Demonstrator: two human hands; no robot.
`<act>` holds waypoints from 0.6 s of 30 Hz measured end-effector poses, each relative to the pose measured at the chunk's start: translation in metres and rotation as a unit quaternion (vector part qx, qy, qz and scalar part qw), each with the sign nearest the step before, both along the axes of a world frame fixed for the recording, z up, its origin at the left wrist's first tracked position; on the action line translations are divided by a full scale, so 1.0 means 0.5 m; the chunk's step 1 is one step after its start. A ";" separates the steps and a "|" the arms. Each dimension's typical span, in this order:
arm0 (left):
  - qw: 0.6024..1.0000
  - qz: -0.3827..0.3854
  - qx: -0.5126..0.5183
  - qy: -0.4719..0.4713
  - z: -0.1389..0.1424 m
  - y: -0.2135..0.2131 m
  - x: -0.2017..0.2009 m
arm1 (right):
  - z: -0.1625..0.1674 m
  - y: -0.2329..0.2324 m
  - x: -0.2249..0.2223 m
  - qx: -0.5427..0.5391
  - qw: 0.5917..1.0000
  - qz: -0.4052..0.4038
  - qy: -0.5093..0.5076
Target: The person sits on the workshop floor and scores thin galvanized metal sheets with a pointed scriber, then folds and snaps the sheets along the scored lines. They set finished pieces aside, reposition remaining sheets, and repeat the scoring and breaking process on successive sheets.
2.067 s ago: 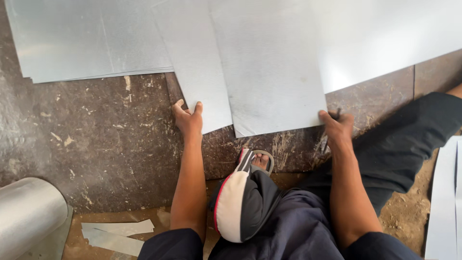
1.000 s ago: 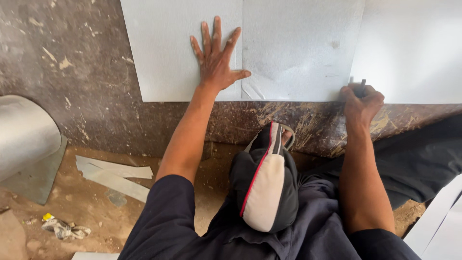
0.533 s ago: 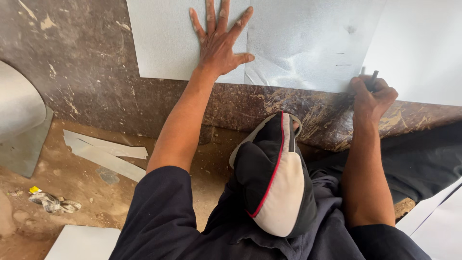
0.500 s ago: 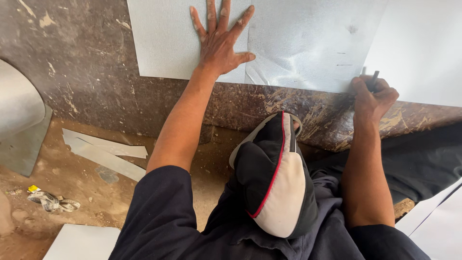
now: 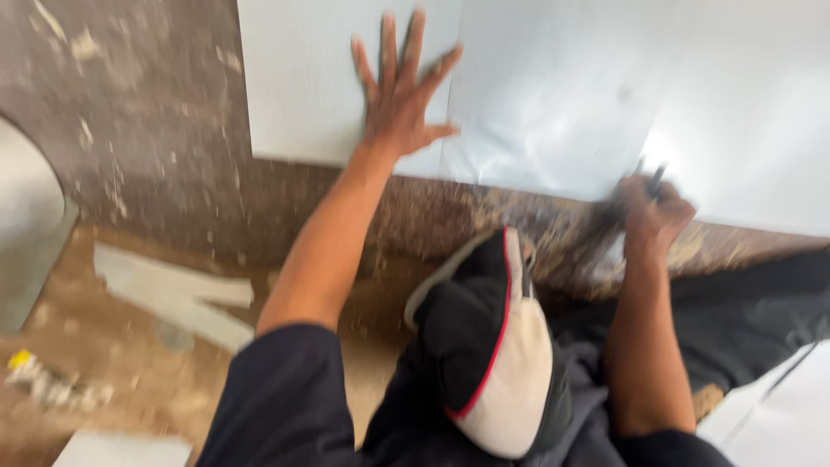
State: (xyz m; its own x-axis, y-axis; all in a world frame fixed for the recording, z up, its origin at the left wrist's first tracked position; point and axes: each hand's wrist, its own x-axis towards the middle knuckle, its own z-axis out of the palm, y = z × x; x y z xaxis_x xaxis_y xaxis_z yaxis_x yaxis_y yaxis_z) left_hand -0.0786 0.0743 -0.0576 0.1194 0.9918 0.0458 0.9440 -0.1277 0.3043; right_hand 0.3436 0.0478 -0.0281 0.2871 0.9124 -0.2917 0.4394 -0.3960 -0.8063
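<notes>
My left hand (image 5: 399, 95) lies flat with fingers spread on a pale grey metal sheet (image 5: 553, 95) that rests on a mottled brown stone floor (image 5: 147, 164). My right hand (image 5: 653, 216) is closed around a thin dark marker or pen (image 5: 654, 180) at the sheet's near edge. The picture is blurred by motion. Between my arms sits my knee, covered by a black, white and red cap or pad (image 5: 493, 346), above dark trousers.
A curved grey metal piece (image 5: 30, 229) stands at the left edge. Pale offcut strips (image 5: 173, 294) lie on the dirt ground, with a small yellow scrap (image 5: 22, 359) nearby. More white sheets (image 5: 778, 415) lie at the lower right.
My left hand moved from the sheet's near edge onto its surface and spread flat. My right hand stays at the edge with the pen. The view has shifted and blurred.
</notes>
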 end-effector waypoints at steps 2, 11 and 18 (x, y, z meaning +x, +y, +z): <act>0.999 0.010 -0.050 -0.019 0.026 0.015 -0.001 | 0.007 0.007 -0.006 0.017 0.999 -0.009 0.033; 0.986 0.049 -0.153 -0.040 0.079 0.040 0.009 | 0.019 0.022 -0.017 -0.012 1.000 -0.012 -0.024; 0.988 0.046 -0.142 -0.045 0.061 0.035 0.007 | 0.010 0.020 -0.011 -0.005 1.000 -0.017 0.026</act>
